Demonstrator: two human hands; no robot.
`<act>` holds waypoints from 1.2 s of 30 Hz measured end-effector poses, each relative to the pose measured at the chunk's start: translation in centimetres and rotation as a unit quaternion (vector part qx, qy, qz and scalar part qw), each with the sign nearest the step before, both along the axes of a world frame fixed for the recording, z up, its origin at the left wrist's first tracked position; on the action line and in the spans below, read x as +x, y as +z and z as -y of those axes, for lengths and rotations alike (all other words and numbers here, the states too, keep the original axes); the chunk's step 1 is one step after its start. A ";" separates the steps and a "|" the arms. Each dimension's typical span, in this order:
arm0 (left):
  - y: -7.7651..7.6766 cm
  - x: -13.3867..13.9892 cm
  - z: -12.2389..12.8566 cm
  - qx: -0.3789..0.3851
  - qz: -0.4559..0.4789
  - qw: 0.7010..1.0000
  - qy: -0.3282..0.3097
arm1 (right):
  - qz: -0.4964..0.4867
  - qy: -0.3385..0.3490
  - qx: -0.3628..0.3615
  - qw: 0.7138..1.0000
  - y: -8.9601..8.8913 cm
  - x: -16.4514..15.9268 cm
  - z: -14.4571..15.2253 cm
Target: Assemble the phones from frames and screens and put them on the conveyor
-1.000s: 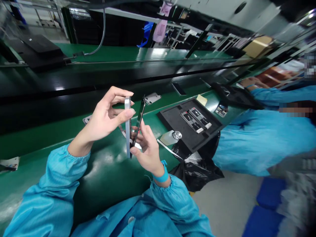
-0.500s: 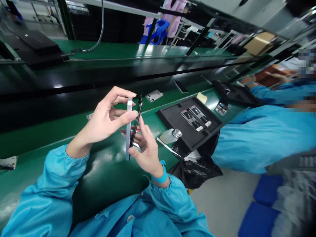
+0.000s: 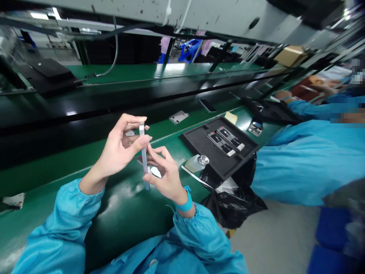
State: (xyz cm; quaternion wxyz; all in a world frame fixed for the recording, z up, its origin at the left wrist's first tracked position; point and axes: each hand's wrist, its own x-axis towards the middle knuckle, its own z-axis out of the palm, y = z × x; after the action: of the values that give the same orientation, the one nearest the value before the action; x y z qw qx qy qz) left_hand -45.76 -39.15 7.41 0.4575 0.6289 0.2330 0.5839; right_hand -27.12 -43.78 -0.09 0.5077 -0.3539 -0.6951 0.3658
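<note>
We hold the slim silver-edged device [image 3: 144, 158], its edge facing us, above the green bench [image 3: 125, 219], our left hand [image 3: 116, 149] gripping its upper part and our right hand [image 3: 167, 176] pinching it lower down.

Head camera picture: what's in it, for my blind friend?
A slim silver-edged device, nearly upright in the grip of the left hand and right hand, over a green bench. A black tray lies at right.
</note>
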 end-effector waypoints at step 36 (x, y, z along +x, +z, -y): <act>1.5 3.3 3.0 -0.201 0.224 0.953 0.041 | 0.014 0.100 -0.123 0.987 6.0 1.2 1.4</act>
State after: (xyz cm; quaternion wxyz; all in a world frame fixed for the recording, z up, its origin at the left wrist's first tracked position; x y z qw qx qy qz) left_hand -42.48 -42.16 8.88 0.5906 0.3665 0.2625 0.6693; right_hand -25.95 -45.14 5.92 0.4107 -0.3476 -0.6839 0.4927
